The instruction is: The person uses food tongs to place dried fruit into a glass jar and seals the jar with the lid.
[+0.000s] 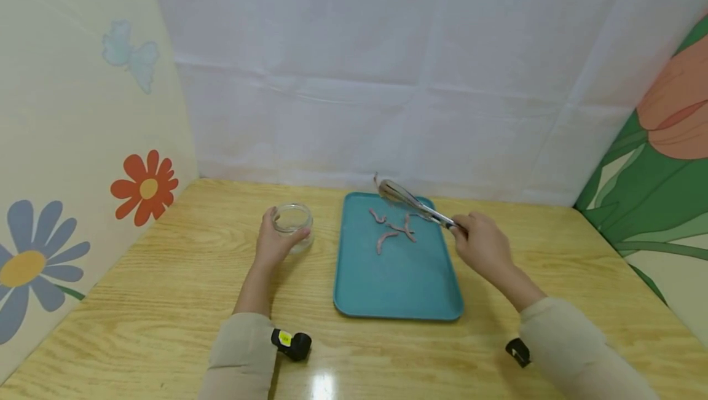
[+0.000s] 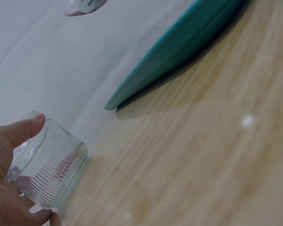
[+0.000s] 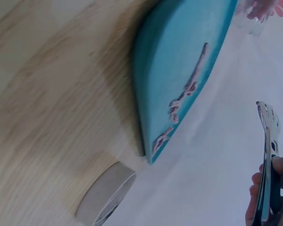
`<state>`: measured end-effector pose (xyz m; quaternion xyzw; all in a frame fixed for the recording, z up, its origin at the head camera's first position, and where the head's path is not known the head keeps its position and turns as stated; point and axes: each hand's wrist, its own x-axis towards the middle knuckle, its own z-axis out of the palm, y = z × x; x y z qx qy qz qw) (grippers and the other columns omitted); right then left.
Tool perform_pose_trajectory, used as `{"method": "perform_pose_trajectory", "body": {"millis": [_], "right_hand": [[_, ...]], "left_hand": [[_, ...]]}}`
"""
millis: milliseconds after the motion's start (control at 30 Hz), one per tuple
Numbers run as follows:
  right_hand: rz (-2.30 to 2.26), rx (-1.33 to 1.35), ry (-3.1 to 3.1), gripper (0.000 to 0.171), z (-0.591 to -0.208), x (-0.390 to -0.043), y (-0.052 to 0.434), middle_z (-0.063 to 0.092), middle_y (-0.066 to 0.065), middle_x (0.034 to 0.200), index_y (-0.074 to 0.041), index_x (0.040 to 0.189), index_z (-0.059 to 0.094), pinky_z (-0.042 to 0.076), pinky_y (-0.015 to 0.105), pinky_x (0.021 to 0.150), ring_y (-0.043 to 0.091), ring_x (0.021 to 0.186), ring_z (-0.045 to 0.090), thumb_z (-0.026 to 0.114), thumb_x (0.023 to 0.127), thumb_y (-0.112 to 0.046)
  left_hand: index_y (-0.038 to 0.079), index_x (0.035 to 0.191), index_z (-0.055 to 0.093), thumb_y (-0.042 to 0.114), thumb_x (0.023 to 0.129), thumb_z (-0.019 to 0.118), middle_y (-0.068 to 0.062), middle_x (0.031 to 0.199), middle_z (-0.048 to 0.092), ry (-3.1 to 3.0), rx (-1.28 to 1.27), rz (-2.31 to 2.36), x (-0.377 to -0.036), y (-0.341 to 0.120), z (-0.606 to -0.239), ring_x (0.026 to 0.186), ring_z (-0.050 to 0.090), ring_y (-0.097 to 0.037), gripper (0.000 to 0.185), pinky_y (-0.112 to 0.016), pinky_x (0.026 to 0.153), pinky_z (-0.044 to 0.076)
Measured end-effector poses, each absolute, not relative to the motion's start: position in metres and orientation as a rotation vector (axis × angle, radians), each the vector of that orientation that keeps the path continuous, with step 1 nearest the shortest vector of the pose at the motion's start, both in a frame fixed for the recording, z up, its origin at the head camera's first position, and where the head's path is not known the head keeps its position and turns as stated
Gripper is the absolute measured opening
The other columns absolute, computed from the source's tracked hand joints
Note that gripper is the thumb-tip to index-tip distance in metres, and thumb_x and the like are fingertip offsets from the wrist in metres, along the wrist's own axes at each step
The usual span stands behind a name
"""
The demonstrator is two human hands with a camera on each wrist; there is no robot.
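Four pale pink worms [image 1: 394, 231], limp

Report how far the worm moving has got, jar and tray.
Done: possibly one pinkish piece shows inside the jar; hard to tell. In hand: the left hand grips the jar, the right hand holds tongs with a worm at their tip, over the tray's far edge. Left: several worms on the tray.

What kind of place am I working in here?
Probably a staged tabletop booth, not a real kitchen: a wooden table walled by flower-printed panels and a white sheet, with only a teal tray and a glass jar.
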<state>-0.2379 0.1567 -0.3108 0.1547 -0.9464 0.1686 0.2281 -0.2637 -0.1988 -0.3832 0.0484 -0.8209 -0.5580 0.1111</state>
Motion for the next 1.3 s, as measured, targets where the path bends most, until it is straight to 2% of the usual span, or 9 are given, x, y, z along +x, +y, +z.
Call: {"method": "perform_pose_trajectory", "body": {"millis": [333,633,833,1033,1167,1233,1300], "right_hand": [[0.59,0.424,-2.605,0.015,-0.303,-0.243,0.13,0.05,0.006,0.071,-0.005,0.092,0.065,0.035,0.032,0.048,0.021,0.061,0.044,0.058,0.081,-0.011],[0.686,0.428,-2.563,0.017,-0.302,-0.245,0.106,0.053,0.005,0.071,-0.007,0.095,0.066,0.035,0.031,0.047,0.019,0.061,0.045,0.059,0.08,-0.011],[0.744,0.489,-2.536,0.007,-0.302,-0.246,0.088,0.051,0.003,0.067,-0.009,0.084,0.065,0.034,0.03,0.047,0.017,0.06,0.044,0.059,0.08,-0.01],[0.769,0.487,-2.566,0.01,-0.303,-0.244,0.068,0.053,0.002,0.073,-0.01,0.087,0.066,0.04,0.031,0.056,0.019,0.073,0.05,0.058,0.082,-0.012],[0.787,0.473,-2.595,0.009,-0.306,-0.243,0.057,0.052,0.0,0.072,-0.012,0.086,0.065,0.04,0.031,0.052,0.016,0.067,0.049,0.057,0.083,-0.013],[0.803,0.466,-2.615,0.009,-0.308,-0.243,0.052,0.052,-0.001,0.071,-0.013,0.087,0.065,0.038,0.029,0.047,0.014,0.059,0.044,0.057,0.083,-0.014],[0.805,0.453,-2.63,0.01,-0.31,-0.241,0.048,0.051,-0.001,0.072,-0.014,0.088,0.066,0.034,0.027,0.043,0.013,0.058,0.044,0.057,0.083,-0.014]], "left_hand": [[0.003,0.136,0.01,0.029,0.071,0.071,-0.023,0.134,0.022,-2.388,0.142,-1.661,-0.263,-0.199,-0.386,0.121,0.02,-0.038,0.094,-0.05,0.095,0.02],[0.003,0.136,0.01,0.03,0.071,0.071,-0.022,0.134,0.021,-2.395,0.137,-1.66,-0.264,-0.2,-0.386,0.121,0.019,-0.038,0.094,-0.05,0.095,0.02],[0.003,0.136,0.011,0.029,0.071,0.071,-0.022,0.134,0.023,-2.383,0.138,-1.652,-0.264,-0.199,-0.386,0.121,0.02,-0.037,0.092,-0.048,0.096,0.02],[0.002,0.136,0.012,0.027,0.071,0.071,-0.024,0.133,0.023,-2.384,0.145,-1.635,-0.265,-0.2,-0.385,0.121,0.021,-0.038,0.091,-0.049,0.095,0.02],[0.002,0.135,0.013,0.027,0.071,0.071,-0.023,0.133,0.024,-2.38,0.153,-1.634,-0.265,-0.2,-0.386,0.121,0.021,-0.037,0.09,-0.047,0.096,0.02],[0.002,0.135,0.013,0.027,0.071,0.071,-0.023,0.133,0.024,-2.375,0.154,-1.644,-0.265,-0.199,-0.386,0.121,0.021,-0.036,0.09,-0.046,0.096,0.02],[0.002,0.135,0.013,0.027,0.071,0.071,-0.023,0.133,0.024,-2.369,0.153,-1.657,-0.265,-0.198,-0.386,0.121,0.021,-0.036,0.09,-0.046,0.097,0.02]]}}
